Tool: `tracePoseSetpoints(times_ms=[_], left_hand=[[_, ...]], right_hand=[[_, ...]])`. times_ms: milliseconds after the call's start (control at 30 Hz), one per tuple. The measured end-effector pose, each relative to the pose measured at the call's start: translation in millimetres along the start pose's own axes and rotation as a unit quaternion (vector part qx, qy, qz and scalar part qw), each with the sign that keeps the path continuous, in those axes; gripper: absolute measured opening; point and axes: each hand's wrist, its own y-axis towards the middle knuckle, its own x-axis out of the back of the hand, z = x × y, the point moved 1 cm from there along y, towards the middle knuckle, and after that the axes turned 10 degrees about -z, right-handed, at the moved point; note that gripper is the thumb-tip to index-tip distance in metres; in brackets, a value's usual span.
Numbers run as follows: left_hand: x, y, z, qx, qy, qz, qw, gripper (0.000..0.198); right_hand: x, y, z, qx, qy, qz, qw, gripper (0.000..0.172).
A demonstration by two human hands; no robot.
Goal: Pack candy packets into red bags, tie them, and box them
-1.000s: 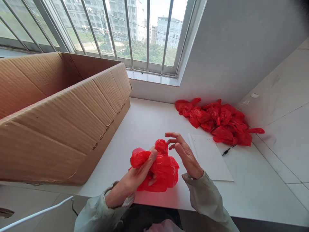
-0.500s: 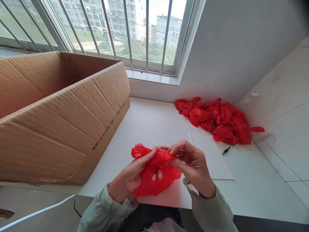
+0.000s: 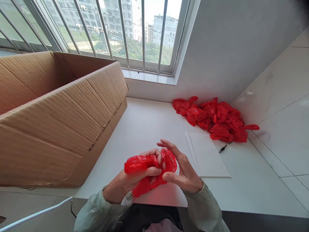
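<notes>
A crumpled red plastic bag is held over the near edge of the white table. My left hand is closed around it, thumb and fingers pinching the plastic at the middle. One bunched end sticks out to the left, and a loop of the bag stands up on the right. Beside that loop is my right hand, thumb and fingers spread wide apart around it; whether the skin touches the plastic I cannot tell. Part of the bag hangs down below the left hand.
A large open cardboard box stands at the left. At the back right lies a heap of red plastic bags against the wall. A white flat sheet and a small black cable end are nearer. Beyond is a barred window.
My right fingers have let go of the bag and spread apart. My left hand has turned and bunched the bag, with its end now to the left and a loop at right.
</notes>
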Motion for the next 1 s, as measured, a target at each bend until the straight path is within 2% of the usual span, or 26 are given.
tracePoseSetpoints(times_ms=[33, 100, 167, 233, 333, 400, 467, 533, 633, 733, 800, 867, 1000], left_hand=[[0.8, 0, 0, -0.027, 0.038, 0.008, 0.999, 0.022], [2.8, 0, 0, -0.119, 0.146, -0.008, 0.982, 0.017], [5.0, -1, 0, -0.227, 0.288, -0.068, 0.928, 0.016], [6.9, -1, 1, -0.309, 0.394, -0.146, 0.853, 0.017], [10.0, 0, 5, -0.406, 0.449, -0.219, 0.766, 0.021], [13.2, 2, 7, -0.452, 0.460, -0.246, 0.724, 0.023], [16.8, 3, 9, -0.472, 0.471, -0.261, 0.698, 0.024], [19.0, 5, 10, -0.482, 0.477, -0.244, 0.693, 0.025], [19.4, 6, 8, -0.474, 0.483, -0.194, 0.711, 0.026], [18.9, 3, 4, -0.429, 0.514, -0.140, 0.729, 0.028], [18.7, -3, 1, -0.408, 0.534, -0.094, 0.734, 0.025], [18.9, -11, -2, -0.394, 0.527, -0.067, 0.750, 0.026], [19.6, -30, -3, -0.362, 0.475, -0.080, 0.798, 0.053]], right_hand=[[-3, 3, -7, -0.023, 0.024, 0.019, 0.999, 0.076], [-10, 7, -19, -0.064, 0.069, 0.025, 0.995, 0.067], [-16, 11, -25, -0.096, 0.085, -0.003, 0.992, 0.049], [-20, 12, -27, -0.113, 0.074, -0.028, 0.990, 0.038], [-24, 10, -25, -0.121, 0.072, -0.028, 0.990, 0.043], [-25, 7, -25, -0.135, 0.103, -0.010, 0.985, 0.051], [-26, 5, -28, -0.160, 0.166, 0.007, 0.973, 0.057], [-27, 5, -33, -0.196, 0.226, -0.007, 0.954, 0.054], [-29, 9, -39, -0.237, 0.253, -0.031, 0.937, 0.043], [-34, 16, -39, -0.235, 0.271, -0.042, 0.933, 0.026], [-35, 18, -35, -0.230, 0.280, -0.078, 0.929, 0.018], [-36, 19, -31, -0.222, 0.253, -0.107, 0.936, 0.016], [-32, 16, -24, -0.188, 0.157, -0.123, 0.962, 0.017]])
